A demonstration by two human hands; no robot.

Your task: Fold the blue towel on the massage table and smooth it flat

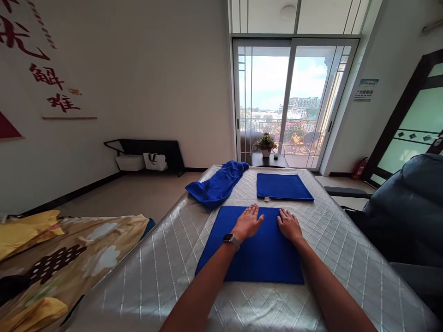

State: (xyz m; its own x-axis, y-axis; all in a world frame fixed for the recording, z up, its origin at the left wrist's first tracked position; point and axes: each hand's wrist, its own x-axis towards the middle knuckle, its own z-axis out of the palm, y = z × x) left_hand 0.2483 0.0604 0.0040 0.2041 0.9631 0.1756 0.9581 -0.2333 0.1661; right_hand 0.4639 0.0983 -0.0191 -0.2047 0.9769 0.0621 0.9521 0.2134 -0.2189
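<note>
A flat blue cloth [263, 258], roughly square, lies on the silver quilted table cover [166, 263] in front of me. My left hand [248, 222] rests flat on its upper middle part, palm down, with the fingers pointing away; a watch sits on that wrist. Near the cloth's far right corner, my right hand [289, 225] presses down, fingers stretched out. Just beyond lies a second blue cloth [284, 186], folded into a neat rectangle with a small white tag at its near edge. A crumpled blue cloth [218, 184] is heaped at the far left.
To the left, a lower surface carries a patterned blanket [100, 240] and a yellow cloth [29, 233]. A dark padded chair [411, 216] stands close on the right. Behind the table, a potted plant [266, 144] stands before the sliding glass door [294, 101].
</note>
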